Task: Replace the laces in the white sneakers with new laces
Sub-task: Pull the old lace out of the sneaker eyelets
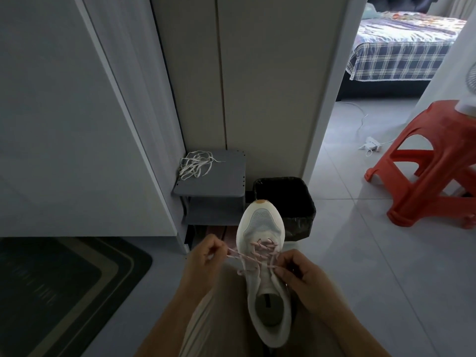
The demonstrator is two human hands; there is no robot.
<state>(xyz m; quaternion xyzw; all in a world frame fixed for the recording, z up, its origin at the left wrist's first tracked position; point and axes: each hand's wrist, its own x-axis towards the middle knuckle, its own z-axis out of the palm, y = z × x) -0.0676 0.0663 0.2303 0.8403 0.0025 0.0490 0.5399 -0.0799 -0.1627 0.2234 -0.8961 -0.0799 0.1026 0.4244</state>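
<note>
Resting on your lap, toe pointing away, the white sneaker (pixel 260 222) carries a pink lace (pixel 261 246); your left hand (pixel 202 258) and right hand (pixel 301 274) each pinch a strand. Beyond, loose white laces (pixel 195 164) lie on a grey shelf (pixel 224 181).

No text, brand or number can be read. The dark mark on the insole of the sneaker (pixel 260 229), lower centre, is too small to make out; the bedspread (pixel 401 34) print, upper right, is blurred.
</note>
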